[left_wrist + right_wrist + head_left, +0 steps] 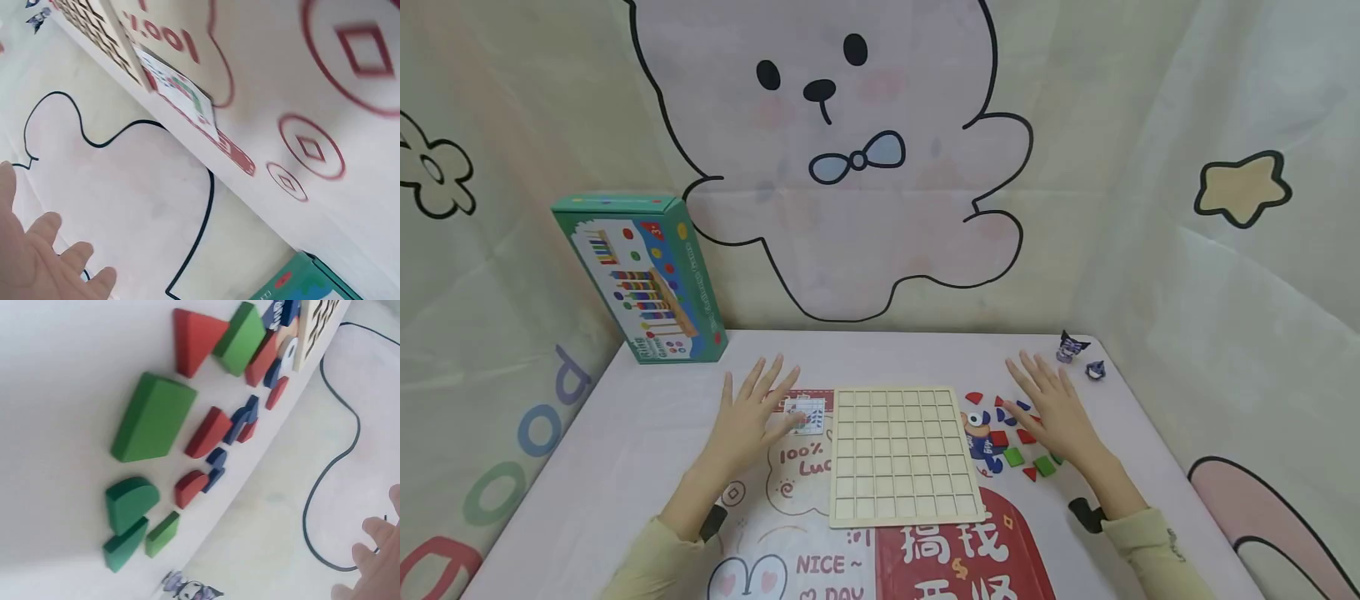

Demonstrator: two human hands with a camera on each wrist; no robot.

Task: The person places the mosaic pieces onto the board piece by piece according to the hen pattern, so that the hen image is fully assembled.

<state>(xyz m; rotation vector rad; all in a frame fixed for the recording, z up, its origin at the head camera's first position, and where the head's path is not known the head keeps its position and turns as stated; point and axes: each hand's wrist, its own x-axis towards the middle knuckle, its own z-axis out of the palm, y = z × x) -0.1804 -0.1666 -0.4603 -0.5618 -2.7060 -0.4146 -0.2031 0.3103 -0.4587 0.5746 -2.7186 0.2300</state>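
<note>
A pale wooden grid board (904, 457) lies flat in the middle of the table, between the two hands. To its left the left hand (752, 417) is spread, fingers straight, holding nothing, with its thumb over a small printed card (806, 415). On the other side the right hand (1056, 412) is likewise spread and holds nothing. Under and beside it lie several small blocks in red, green and blue, among them a green square block (155, 417), a red triangular block (195, 340) and a dark green rounded block (132, 503). Some blocks are partly hidden by the right hand.
A green toy box (640, 283) stands at the back left of the table. Two small dark character figures (1095, 370) are at the back right corner. A printed mat (827, 562) lies beneath the board, and a patterned curtain (850, 242) hangs behind.
</note>
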